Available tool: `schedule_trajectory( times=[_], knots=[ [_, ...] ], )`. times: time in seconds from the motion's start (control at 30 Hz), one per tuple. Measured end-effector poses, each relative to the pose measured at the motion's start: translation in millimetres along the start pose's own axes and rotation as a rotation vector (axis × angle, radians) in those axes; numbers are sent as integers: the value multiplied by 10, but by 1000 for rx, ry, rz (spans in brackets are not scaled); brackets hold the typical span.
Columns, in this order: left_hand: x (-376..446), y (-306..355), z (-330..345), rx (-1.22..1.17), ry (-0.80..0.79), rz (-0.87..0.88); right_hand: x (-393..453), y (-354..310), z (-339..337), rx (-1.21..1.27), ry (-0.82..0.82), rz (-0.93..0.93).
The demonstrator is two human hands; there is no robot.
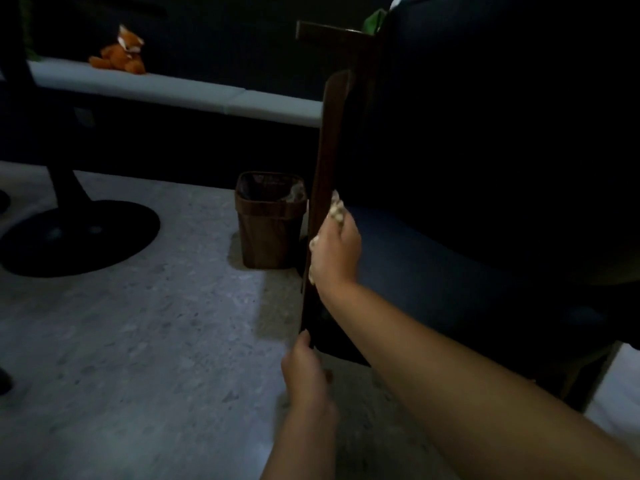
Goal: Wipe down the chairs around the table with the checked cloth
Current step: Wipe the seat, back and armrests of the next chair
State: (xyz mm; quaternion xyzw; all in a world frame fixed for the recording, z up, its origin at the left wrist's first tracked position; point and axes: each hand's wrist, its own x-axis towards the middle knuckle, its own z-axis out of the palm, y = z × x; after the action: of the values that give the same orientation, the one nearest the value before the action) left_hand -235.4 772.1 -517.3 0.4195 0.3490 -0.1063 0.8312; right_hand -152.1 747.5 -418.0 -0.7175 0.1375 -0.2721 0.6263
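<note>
A dark armchair (485, 168) with a blue seat fills the right side; its brown wooden armrest (327, 161) runs from near me toward the back. My right hand (337, 252) grips the checked cloth (336, 209) bunched against the inner side of the armrest, about midway along it. My left hand (304, 372) holds the near end of the same armrest, thumb up against the wood. Most of the cloth is hidden under my right hand.
A brown waste bin (270, 220) stands on the speckled floor just left of the armrest. A round black table base (79, 237) sits at left. Behind runs a pale bench (194, 95) with an orange plush toy (119, 53).
</note>
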Motion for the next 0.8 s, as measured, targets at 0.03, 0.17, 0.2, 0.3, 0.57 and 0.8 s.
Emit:
schedule_trajectory(
  times=[0.03,0.17,0.2,0.3,0.57,0.8],
  knots=[
    [-25,-4,7,-30,-19,-55,-74,34,-40,-50,-23,-59],
    [-63,13,6,-190,-180,-220,-341,263,-241,-703,-344,-703],
    [-47,36,2,-202,-208,-241,-291,325,-309,-946,-428,-931],
    [5,62,-26,-137,-208,-254,25,307,-385,-1332,-505,-1367],
    [4,8,-40,-82,-147,-227,343,-333,315,-2293,-657,-1170],
    [145,-17,-57,-87,-171,-201,908,-1408,496,-2094,40,-758]
  ],
)
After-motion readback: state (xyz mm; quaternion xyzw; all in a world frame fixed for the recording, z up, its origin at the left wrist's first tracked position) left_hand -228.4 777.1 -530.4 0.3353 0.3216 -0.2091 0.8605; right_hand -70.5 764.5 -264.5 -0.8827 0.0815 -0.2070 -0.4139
